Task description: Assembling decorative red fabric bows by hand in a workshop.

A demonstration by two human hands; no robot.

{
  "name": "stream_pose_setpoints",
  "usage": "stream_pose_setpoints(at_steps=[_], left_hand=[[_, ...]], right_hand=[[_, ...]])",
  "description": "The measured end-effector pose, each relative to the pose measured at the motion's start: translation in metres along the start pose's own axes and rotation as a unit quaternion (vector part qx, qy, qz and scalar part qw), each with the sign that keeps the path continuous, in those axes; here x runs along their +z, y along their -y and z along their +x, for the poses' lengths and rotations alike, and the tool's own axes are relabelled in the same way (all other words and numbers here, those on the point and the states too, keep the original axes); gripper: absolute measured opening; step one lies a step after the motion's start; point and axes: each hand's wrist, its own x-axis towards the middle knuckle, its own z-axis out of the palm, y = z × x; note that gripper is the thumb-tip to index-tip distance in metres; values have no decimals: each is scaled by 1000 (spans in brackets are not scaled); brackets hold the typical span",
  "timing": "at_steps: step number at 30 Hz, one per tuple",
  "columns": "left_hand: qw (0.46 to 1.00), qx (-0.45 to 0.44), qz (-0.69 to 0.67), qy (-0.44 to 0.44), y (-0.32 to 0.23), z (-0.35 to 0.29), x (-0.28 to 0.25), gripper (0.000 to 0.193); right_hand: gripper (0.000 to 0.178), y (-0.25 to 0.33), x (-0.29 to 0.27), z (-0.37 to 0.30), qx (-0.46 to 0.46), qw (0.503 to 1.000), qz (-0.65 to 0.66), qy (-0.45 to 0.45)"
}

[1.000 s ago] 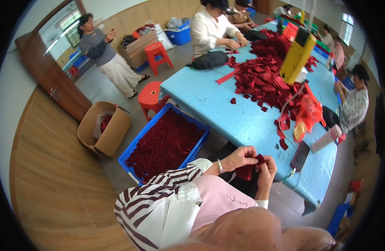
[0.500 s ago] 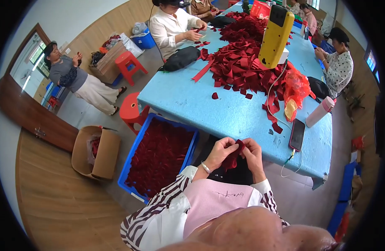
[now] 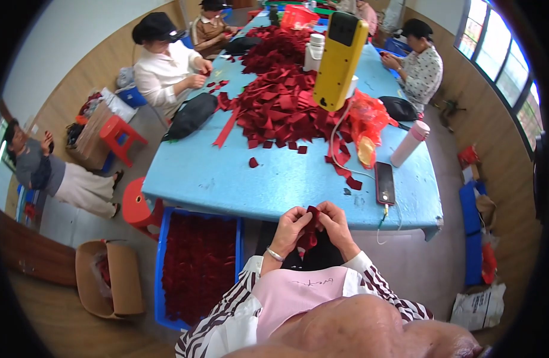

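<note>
Left hand [image 3: 288,231] and right hand [image 3: 337,228] pinch a dark red ribbon [image 3: 309,240] by the blue table's [image 3: 226,191] near edge, seemingly light, soft and easily creased, best gripped along its edges.

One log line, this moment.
left hand: pinching dark-red fabric piece; right hand: pinching same piece; front: light-blue rectangular table; left: blue plastic crate holding dark-red pieces

Striped sleeves [image 3: 379,285], pink top [image 3: 299,292], silver bracelet [image 3: 275,255]
</note>
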Motion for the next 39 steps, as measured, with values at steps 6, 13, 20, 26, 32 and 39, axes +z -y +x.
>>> stream_pose_setpoints(at_steps=[6,13,20,26,32,39], left_hand=[[999,8,1,-47,0,25,17,8],[999,12,-31,-23,22,39,29,5],[990,21,106,-88,73,66,-8,8],[992,78,71,-72,104,106,-69,11],[992,84,85,-42,105,96,-81,11],[972,112,205,-34,88,92,-82,14]], right_hand=[[13,6,-21,18,-18,1000,-2,21],[9,-1,-50,18,18,997,72,-10],[15,-74,-80,36,67,995,73,-20],[13,-129,-75,81,-23,998,-52,0],[12,-138,-72,79,-27,1000,9,4],[11,-140,-74,80,-30,997,-41,50]])
